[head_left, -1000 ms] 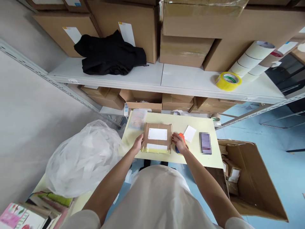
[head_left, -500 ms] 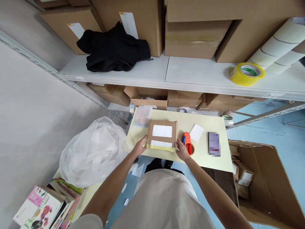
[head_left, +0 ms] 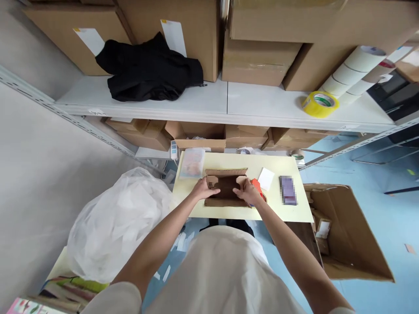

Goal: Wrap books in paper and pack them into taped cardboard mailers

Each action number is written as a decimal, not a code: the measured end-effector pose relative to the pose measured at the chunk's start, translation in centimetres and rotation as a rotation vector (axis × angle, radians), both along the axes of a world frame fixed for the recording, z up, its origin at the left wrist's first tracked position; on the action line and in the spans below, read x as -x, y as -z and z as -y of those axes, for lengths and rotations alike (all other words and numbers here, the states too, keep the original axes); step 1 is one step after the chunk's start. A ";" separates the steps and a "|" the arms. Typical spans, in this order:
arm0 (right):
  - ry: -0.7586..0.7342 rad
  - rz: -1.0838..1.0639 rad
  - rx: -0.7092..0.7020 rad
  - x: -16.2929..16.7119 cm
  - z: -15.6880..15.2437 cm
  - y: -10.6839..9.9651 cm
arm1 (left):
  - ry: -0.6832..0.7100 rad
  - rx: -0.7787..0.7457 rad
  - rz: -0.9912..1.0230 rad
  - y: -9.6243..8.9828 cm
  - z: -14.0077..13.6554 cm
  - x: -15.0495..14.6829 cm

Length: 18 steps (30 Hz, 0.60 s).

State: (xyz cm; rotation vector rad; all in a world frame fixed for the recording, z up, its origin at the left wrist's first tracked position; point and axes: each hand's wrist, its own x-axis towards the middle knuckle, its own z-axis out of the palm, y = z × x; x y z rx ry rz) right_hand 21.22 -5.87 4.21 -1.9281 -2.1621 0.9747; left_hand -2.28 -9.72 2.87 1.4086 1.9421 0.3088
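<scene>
A small cardboard box stands on the pale yellow table, its opening facing up and its dark inside showing. My left hand grips its left end, thumb reaching in over the small side flap. On the opposite end, my right hand has hold of the other side flap, thumb inside too. The fingers outside the box are partly hidden. Beside my right hand, a red-orange tape dispenser is partly covered by the hand. A white paper pad and a pixelated purple rectangular item lie farther right.
A clear plastic packet lies at the table's back left. To the left bulges a big white plastic bag. A large open carton with small boxes stands right. The shelf above bears black cloth and yellow tape.
The box earlier showed a labelled, taped face; now its open top faces up. Both hands have shifted from its outer sides to its end flaps, thumbs inside. The camera view has shifted slightly.
</scene>
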 end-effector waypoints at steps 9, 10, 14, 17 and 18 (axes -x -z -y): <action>-0.210 0.138 -0.301 -1.7 0.7 0.3 | 0.113 -0.338 -0.423 -0.3 1.5 0.8; -0.298 0.164 -0.387 -2.0 0.6 -0.1 | 0.166 -0.421 -0.471 -0.5 1.8 0.9; -0.770 0.270 -0.527 -1.3 0.0 -1.7 | 0.562 -0.584 -0.619 -0.7 1.7 0.8; -0.764 0.416 -0.406 -0.4 -0.5 -2.6 | 0.673 -0.517 -0.703 -0.7 1.1 0.4; -0.720 0.457 -0.363 -0.3 -0.6 -2.8 | 0.662 -0.489 -0.730 -0.7 1.0 0.3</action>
